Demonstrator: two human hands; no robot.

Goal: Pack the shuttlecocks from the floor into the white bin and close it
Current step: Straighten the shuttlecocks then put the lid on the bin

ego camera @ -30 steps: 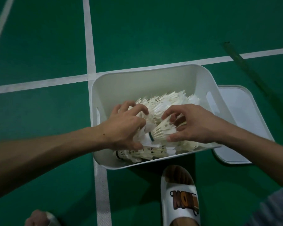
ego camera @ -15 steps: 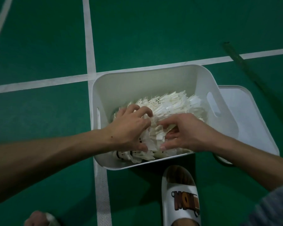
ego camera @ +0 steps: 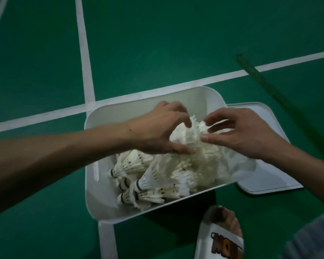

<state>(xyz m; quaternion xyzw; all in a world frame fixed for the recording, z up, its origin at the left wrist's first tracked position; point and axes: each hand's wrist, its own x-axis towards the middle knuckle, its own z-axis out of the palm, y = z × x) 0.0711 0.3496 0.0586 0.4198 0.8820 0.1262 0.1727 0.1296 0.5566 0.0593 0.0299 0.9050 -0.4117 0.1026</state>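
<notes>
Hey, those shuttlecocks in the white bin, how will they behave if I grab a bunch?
Probably very light: left hand and right hand hold a clump of shuttlecocks with loosely curled fingers. The thin splayed feathers look fragile, so squeezing may crush them. Those lying sideways in the white bin seem interlocked, so they may snag.

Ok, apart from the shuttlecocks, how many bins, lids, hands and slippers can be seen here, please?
White bin: 1
Lid: 1
Hands: 2, left hand and right hand
Slipper: 1
Total: 5
The shuttlecocks are too tangled to count.
</notes>
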